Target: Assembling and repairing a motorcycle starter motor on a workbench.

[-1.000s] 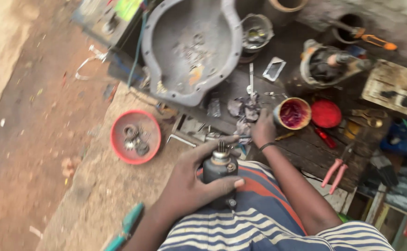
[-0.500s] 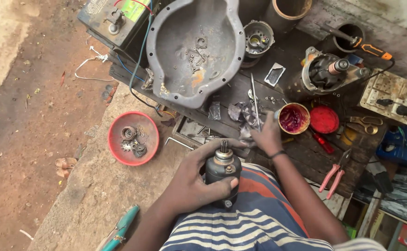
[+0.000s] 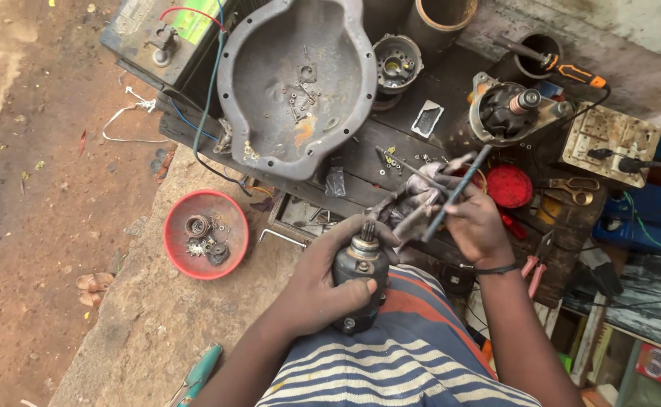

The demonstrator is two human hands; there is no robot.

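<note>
Both hands are servicing a starter motor [image 3: 359,283]: left hand [image 3: 323,290] gripping it, right hand [image 3: 475,222] clutching a metal rod [image 3: 455,194], aligning for insertion.

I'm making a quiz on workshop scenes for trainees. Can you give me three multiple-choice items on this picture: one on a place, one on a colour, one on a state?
1. Where does the small bowl of metal parts sit?
A. on the concrete ledge left of the hands
B. inside the grey pan
C. on the person's lap

2. What colour is that bowl?
A. blue
B. red
C. white

3. How is the dark cylindrical motor part held?
A. lying free on the bench
B. gripped in the left hand
C. hanging from a wire

Answers: 1 A, it rests on the ledge; 2 B, its rim is red; 3 B, fingers wrap it, while the right hand holds a thin rod.
</note>
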